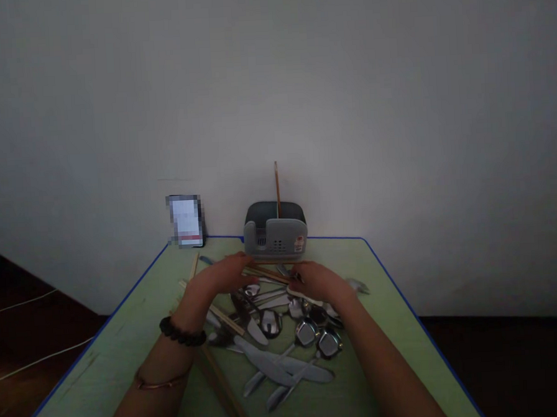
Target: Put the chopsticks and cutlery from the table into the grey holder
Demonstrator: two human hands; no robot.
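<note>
A jumbled pile of cutlery lies on the light green table (pixel 374 378). At its far side, brown chopsticks (pixel 272 273) stretch between my two hands. My left hand (pixel 230 272), with fingers bent, is closed around their left end. My right hand (pixel 313 280) has its fingertips curled in at their right end, beside a small metal piece (pixel 284 270). Both hands partly hide what they grip. Nearer to me are square-bowled spoons (pixel 329 343), a round-bowled spoon (pixel 269 323) and crossed table knives (pixel 268 361). One chopstick (pixel 277 187) stands upright in the grey cutlery holder (pixel 275 241).
The holder stands at the table's back edge, against the white wall (pixel 348 105). A lit phone (pixel 186 221) leans at the back left corner. More light wooden chopsticks (pixel 226 319) lie under and beside my left forearm. Blue edging (pixel 394 283) rims the table.
</note>
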